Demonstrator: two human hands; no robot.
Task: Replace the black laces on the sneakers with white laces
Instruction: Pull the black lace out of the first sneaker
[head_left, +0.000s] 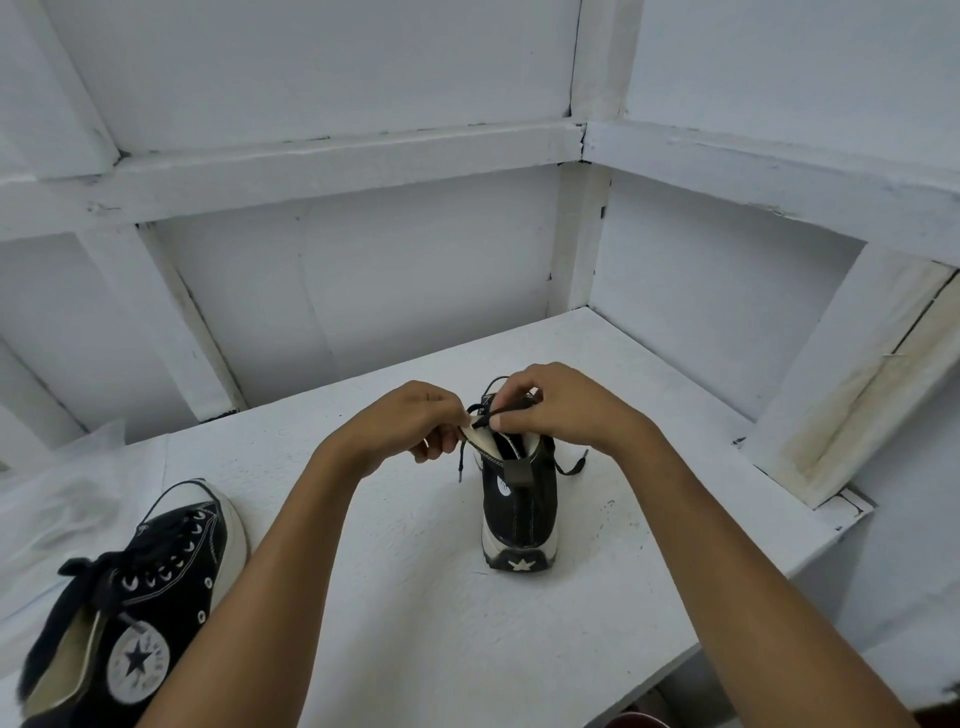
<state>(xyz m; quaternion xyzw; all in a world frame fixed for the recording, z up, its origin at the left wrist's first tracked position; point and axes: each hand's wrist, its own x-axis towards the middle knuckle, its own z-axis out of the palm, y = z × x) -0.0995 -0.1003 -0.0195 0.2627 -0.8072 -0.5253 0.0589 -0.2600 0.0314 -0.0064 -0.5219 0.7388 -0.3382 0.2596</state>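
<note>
Black canvas sneaker (519, 512), rubber-soled — left hand (415, 422) and right hand (563, 408) pinch its thin black lace (485, 414).

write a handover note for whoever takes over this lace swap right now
Left hand grips the collar of the upright sneaker, which stands heel toward the camera on the white table.
Right hand pinches its black lace at the top.
Lace ends hang loose; how far it is unthreaded is hidden.
Second sneaker lies at the left, laced in black.
No white laces in view.
Left: unlace both, relace white.
</note>
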